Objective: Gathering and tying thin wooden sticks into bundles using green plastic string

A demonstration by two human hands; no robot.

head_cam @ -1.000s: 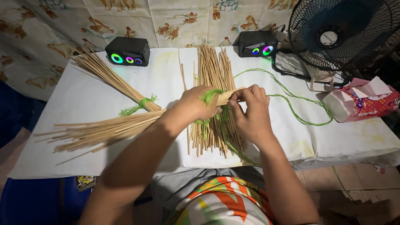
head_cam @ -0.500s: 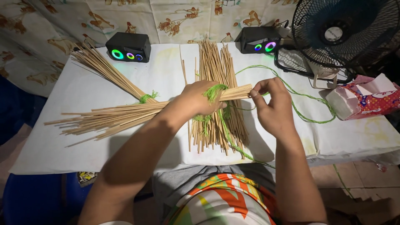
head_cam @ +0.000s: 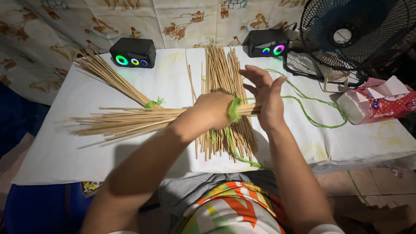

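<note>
My left hand (head_cam: 213,113) grips the stick bundle (head_cam: 130,121) at its green-string (head_cam: 234,108) wrap, mid-frame; my right hand (head_cam: 266,97) is open flat against the butt end. I judge the sticks light, stiff and brittle, best held at the binding.

1. A table (head_cam: 56,147) holds everything. A white sheet covers its top.
2. A loose pile of thin sticks (head_cam: 223,78) lies in the middle of the table, pointing away from the person.
3. A tied bundle of sticks (head_cam: 108,78) lies on the left side, slanting toward the back corner. A green string is knotted around it.
4. A long green string (head_cam: 312,112) curls over the right side of the sheet.
5. Two small black speakers with glowing rings stand at the back: one on the left (head_cam: 132,53), one near the middle (head_cam: 266,43).
6. A red and white tissue pack (head_cam: 375,104) sits at the right edge.
7. A black fan (head_cam: 359,34) stands at the back right corner.
</note>
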